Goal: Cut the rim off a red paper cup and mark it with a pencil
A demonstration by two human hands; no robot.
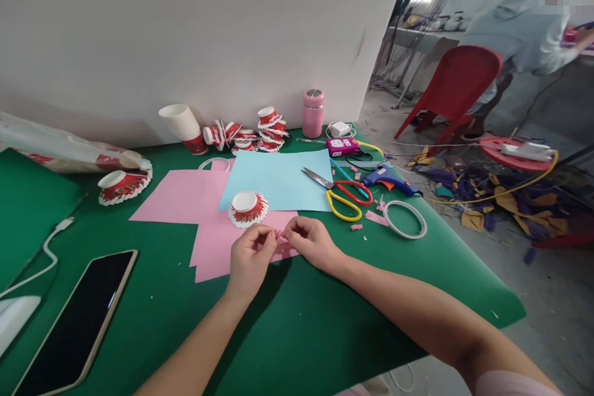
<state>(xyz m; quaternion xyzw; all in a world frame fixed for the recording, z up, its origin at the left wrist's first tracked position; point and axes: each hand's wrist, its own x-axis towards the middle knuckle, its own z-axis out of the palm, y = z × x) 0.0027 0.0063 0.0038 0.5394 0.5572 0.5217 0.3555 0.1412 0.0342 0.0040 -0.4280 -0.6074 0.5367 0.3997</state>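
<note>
My left hand (253,255) and my right hand (313,241) meet over the pink paper sheets (213,253), both with fingers pinched. Between the fingertips is a small folded piece of pink paper (278,234), mostly hidden by the fingers. Just beyond my left hand stands an upside-down paper cup with a frilled rim (245,204), partly on a light blue sheet (278,179). To the right of that sheet's middle lie scissors (341,192) with one red and one yellow handle, blades apart. A roll of white tape (405,219) rests farther right among pink paper scraps (375,218).
Behind are stacked paper cups (183,127), several frilled cups (269,130) and a pink flask (314,114). A blue glue gun (390,179) lies at right. A phone (77,322) lies front left. Beyond the table's right edge, a person (515,31) is by a red chair (459,86).
</note>
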